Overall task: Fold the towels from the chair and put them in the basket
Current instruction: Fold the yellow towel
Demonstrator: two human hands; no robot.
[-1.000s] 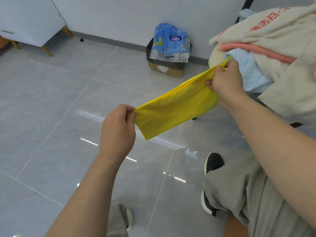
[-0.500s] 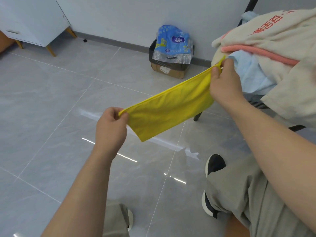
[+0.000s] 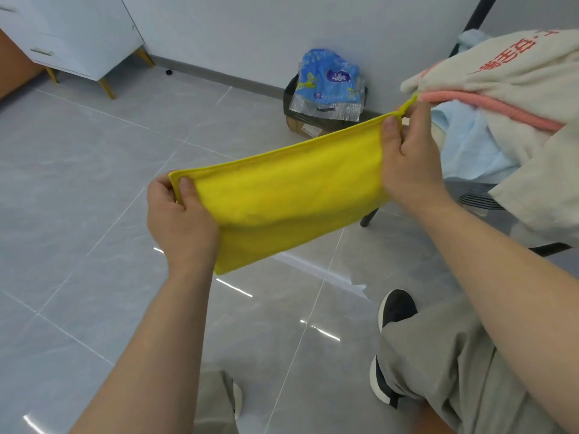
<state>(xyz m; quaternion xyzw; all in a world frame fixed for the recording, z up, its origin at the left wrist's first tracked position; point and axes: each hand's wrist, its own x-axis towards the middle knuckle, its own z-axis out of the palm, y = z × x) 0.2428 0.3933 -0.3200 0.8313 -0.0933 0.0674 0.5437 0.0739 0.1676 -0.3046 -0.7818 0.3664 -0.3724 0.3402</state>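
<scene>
A yellow towel (image 3: 291, 195), folded double, hangs stretched in the air between my hands. My left hand (image 3: 178, 214) pinches its left top corner with thumb on the near side. My right hand (image 3: 407, 158) pinches the right top corner, higher and farther away. At the right, a pile of towels lies on the chair: a cream one with red print (image 3: 513, 79), a pink one (image 3: 488, 108) and a light blue one (image 3: 466, 145). No basket is in view.
A dark chair leg (image 3: 368, 218) stands just under the towel's right end. A cardboard box with a blue plastic pack (image 3: 326, 89) sits against the wall. A white cabinet (image 3: 72, 36) is at the far left. My legs and shoes (image 3: 396, 308) are below on the grey tiled floor.
The towel has turned to face me, showing its broad side. My left hand moved right and nearer, and my thumbs now lie on the near face.
</scene>
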